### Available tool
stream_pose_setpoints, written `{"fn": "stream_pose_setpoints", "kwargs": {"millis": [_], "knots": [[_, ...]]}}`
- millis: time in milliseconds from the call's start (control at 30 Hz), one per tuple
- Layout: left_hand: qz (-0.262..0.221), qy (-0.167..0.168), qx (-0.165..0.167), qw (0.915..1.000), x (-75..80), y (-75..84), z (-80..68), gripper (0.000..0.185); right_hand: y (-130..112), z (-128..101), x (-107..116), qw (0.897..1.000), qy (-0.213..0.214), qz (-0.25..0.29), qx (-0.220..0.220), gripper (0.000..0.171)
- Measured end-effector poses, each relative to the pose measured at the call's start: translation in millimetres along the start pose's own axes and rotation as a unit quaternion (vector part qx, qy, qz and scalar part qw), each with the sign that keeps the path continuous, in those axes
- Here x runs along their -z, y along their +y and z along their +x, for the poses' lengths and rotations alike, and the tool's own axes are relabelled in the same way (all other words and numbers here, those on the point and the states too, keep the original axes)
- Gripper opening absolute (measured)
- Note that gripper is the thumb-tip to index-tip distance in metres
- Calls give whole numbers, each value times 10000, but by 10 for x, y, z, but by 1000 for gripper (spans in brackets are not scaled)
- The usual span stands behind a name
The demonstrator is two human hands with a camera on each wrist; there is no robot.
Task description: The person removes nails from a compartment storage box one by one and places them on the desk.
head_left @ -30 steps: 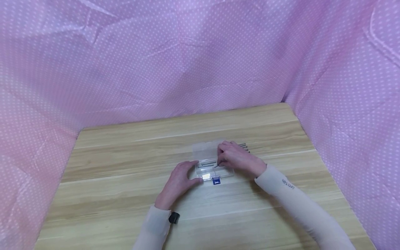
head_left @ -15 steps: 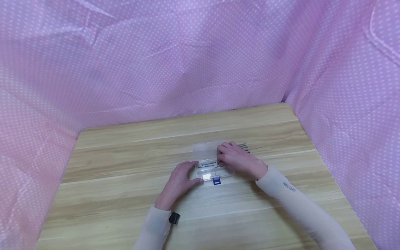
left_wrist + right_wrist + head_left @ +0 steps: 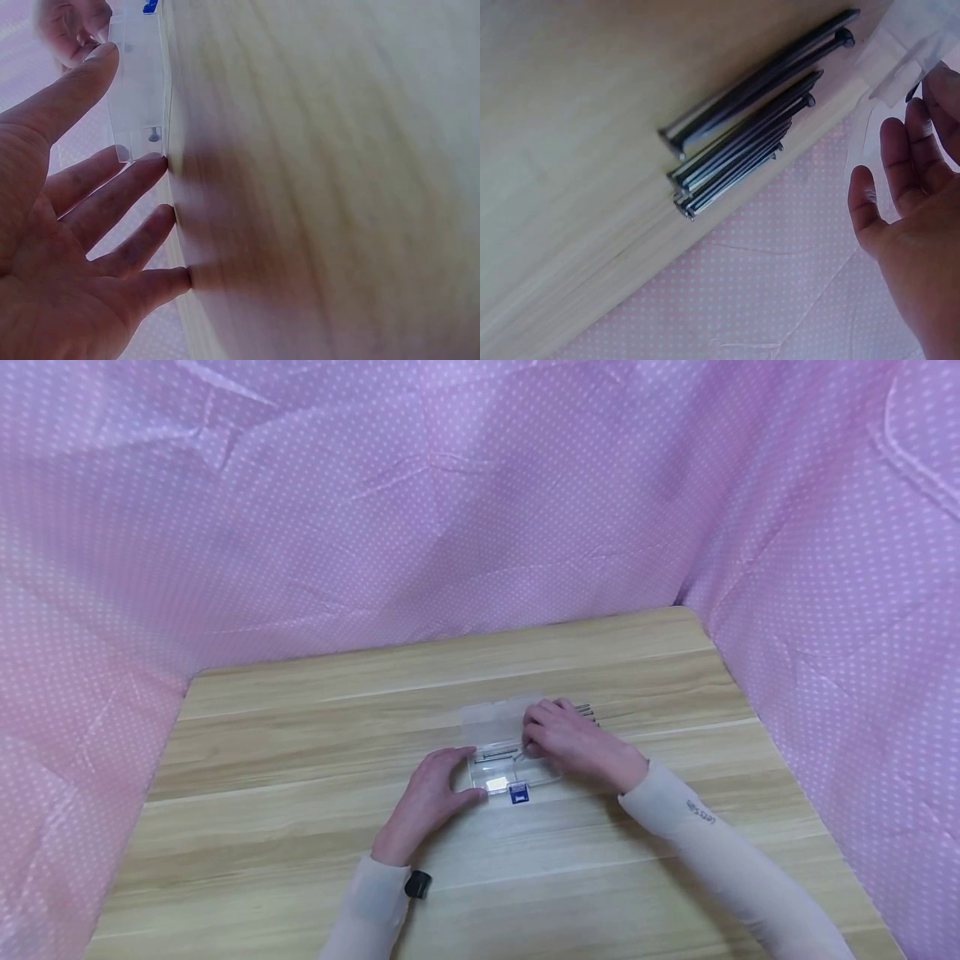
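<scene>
A clear plastic box point(image 3: 536, 772) lies open on the table, its lid point(image 3: 483, 723) folded back. My left hand point(image 3: 427, 802) grips its left end, thumb at the front and a finger at the back corner. The left wrist view shows the box wall point(image 3: 137, 86) between them, the other fingertips touching the table. Several nails point(image 3: 497, 755) lie in the box's back part. My right hand point(image 3: 576, 745) is over the right side, pinching a nail point(image 3: 913, 91) mostly hidden by the fingers. A blue label point(image 3: 518, 792) is on the front edge.
Just right of the lid, several dark nails point(image 3: 757, 112) lie side by side on the wooden table point(image 3: 300, 777). Pink dotted cloth point(image 3: 420, 527) hangs behind and at both sides. A black object point(image 3: 418, 884) sits at the left wrist.
My right hand shifts very slightly to the right over the box, with the nail still pinched. The left hand and the box stay in place.
</scene>
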State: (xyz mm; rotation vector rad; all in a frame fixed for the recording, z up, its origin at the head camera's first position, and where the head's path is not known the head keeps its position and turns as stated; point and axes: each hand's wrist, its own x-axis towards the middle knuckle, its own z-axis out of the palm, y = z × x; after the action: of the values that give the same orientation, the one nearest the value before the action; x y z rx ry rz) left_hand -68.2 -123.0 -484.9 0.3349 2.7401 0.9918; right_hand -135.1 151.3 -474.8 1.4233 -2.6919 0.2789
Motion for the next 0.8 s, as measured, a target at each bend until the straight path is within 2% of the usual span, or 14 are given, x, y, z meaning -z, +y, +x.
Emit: {"fn": "stream_pose_setpoints", "kwargs": {"millis": [200, 500, 800], "knots": [[-27, -21, 72, 10000, -2, 9, -3, 70, 8, -15, 35, 9997, 14, 187, -142, 6], [-55, -25, 100, 9999, 3, 8, -11, 70, 10, -56, 61, 9962, -57, 597, -629, 7], [-47, -21, 79, 10000, -6, 6, -18, 70, 63, -106, 97, 9947, 390, 722, -615, 5]]}}
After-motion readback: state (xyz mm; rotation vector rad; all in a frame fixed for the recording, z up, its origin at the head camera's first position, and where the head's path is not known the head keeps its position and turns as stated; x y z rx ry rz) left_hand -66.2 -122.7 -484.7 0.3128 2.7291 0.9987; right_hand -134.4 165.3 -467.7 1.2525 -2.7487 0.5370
